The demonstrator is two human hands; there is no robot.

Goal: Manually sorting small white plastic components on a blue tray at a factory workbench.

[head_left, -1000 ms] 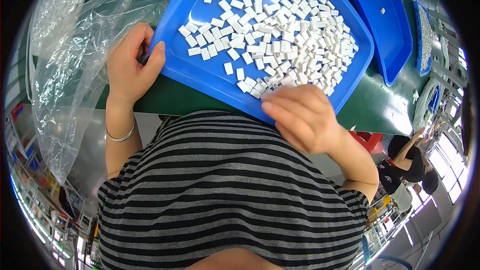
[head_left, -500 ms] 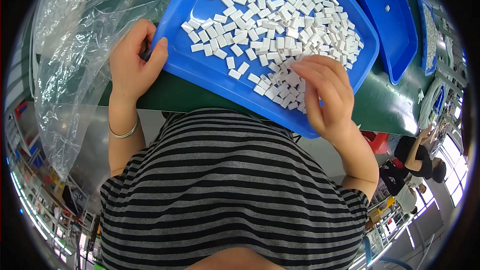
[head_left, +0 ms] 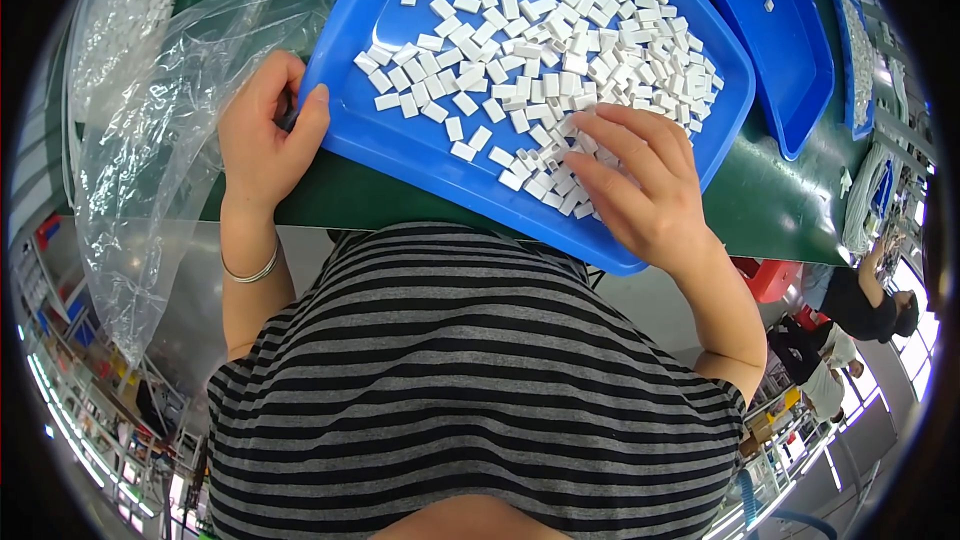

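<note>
A blue plastic tray (head_left: pixel 400 155) in front of me holds a heap of small white rectangular blocks (head_left: pixel 500 90), single and scattered at the left, piled thicker at the right. My right hand (head_left: pixel 655 190) is over the heap's near right part, thumb and fingers apart. Its fingertips are at the blocks; I see none held between them. At the tray's left edge, my left hand (head_left: pixel 265 135) has curled fingers, with the thumb tip by the rim. Something dark shows between its thumb and fingers, too hidden to name.
On the green tabletop (head_left: pixel 770 200), a clear plastic bag (head_left: pixel 150 160) lies at the left and droops over the near edge. A second blue tray (head_left: pixel 790 90) with a few small white pieces is at the far right, beside a smaller blue tray (head_left: pixel 853 60). People (head_left: pixel 860 305) are in the background.
My right thumb and fingers have spread farther apart, and the thumb has moved left over the blocks. My left hand keeps its place by the tray rim. The view has shifted slightly.
</note>
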